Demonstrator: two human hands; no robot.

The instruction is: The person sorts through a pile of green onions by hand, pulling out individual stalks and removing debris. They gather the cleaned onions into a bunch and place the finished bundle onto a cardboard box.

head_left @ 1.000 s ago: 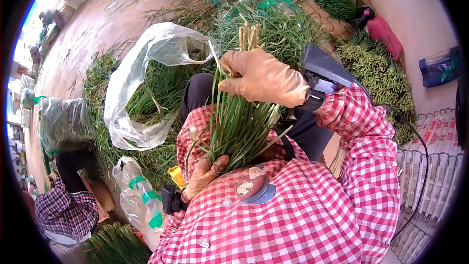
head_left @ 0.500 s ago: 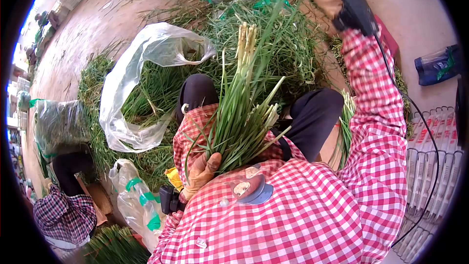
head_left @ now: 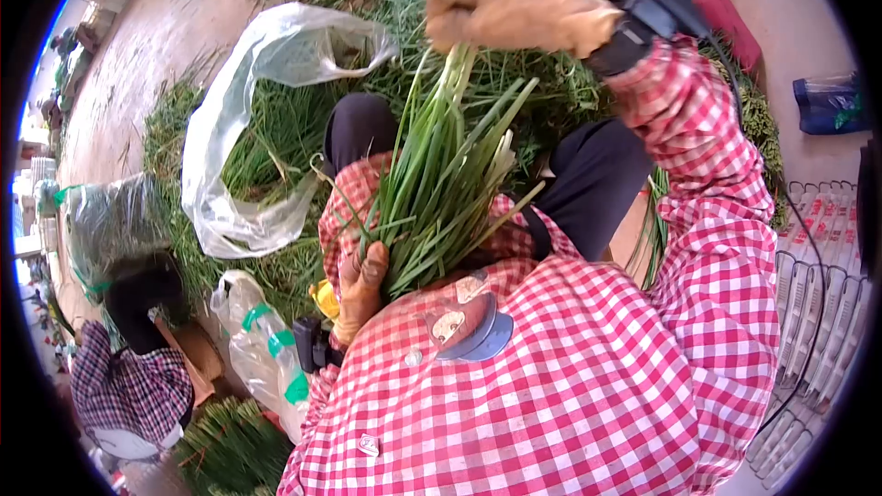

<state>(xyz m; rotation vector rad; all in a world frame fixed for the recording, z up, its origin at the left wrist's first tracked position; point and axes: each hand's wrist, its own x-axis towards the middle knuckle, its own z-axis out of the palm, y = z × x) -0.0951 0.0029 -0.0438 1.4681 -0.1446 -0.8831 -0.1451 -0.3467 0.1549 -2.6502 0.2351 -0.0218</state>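
A bunch of long green chives (head_left: 439, 184) with pale stem ends stands upright against my lap, pale ends pointing away from me. My left hand (head_left: 361, 289) is closed round its leafy lower part, thumb on top. At the far end my right hand (head_left: 514, 9) is curled over the pale stem ends, fingers bent and closed on them. The stem tips are hidden under that hand. Black devices sit on both wrists, and a cable (head_left: 801, 220) runs down beside my right arm.
An open clear plastic bag (head_left: 216, 165) lies on heaped loose greens (head_left: 165, 142) to the left. Another plastic bag with green tape (head_left: 243, 331) is beside my left arm. A person in a checked shirt (head_left: 129, 386) sits at lower left. White racks (head_left: 818, 312) stand at right.
My right hand has come down and left from the upper right onto the pale stem ends. My left hand still holds the bunch, and the view has shifted slightly.
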